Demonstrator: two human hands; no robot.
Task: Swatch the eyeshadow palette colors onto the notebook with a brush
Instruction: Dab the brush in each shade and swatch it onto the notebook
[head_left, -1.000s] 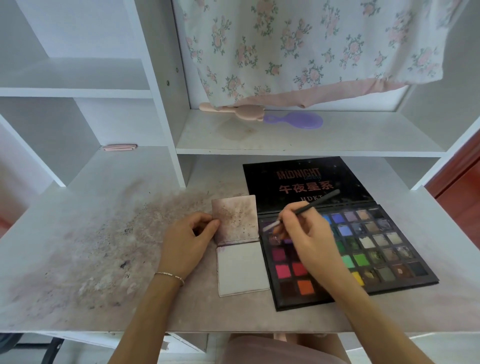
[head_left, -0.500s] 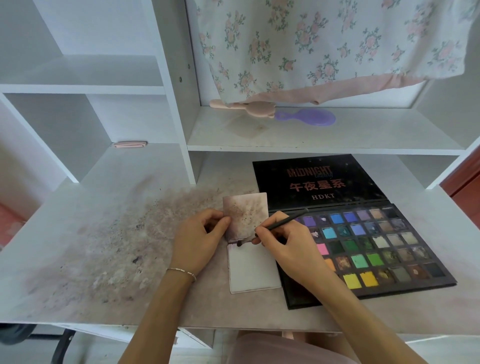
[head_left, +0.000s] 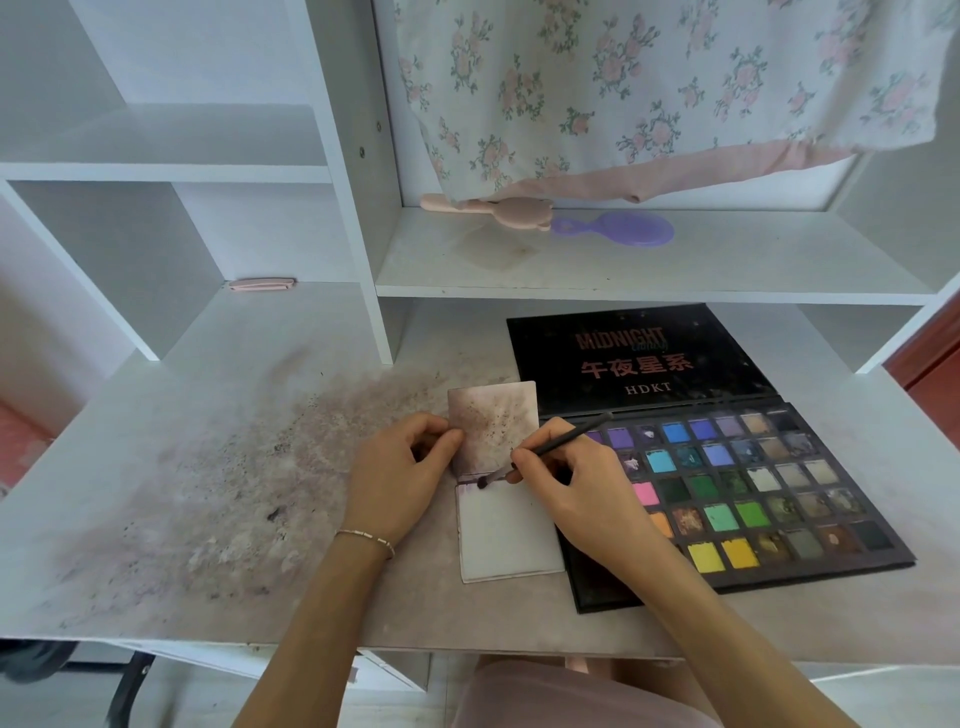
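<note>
White shelving backs the desk (head_left: 156, 519) you sit at, and loose powder stains its top toward the left edge. Your small notebook (head_left: 511, 535) lies open near the front edge, touching the left side of the open eyeshadow palette (head_left: 753, 499), whose black lid lies flat toward the back.

Your left hand (head_left: 402, 475) pinches the left edge of the stained, flipped-up page, holding it back. Your right hand (head_left: 582, 493) grips the brush (head_left: 550, 448) like a pen, its tip resting at the top left corner of the clean lower page, where a faint purple mark shows.

You appear to be laying down the first swatch. Watch your pressure: push too hard and powder may scatter over the page and onto the desk, muddying room meant for later colours. If your left hand lets go, the upper page could fall onto the wet-looking mark and smear it. Your right wrist hovers over the palette's left pans, so a dropped wrist could pick up pigment and drag it across the paper.

On the shelf above lie a pink brush (head_left: 483, 208) and a purple hairbrush (head_left: 618, 228), under a floral cloth (head_left: 649, 88).
</note>
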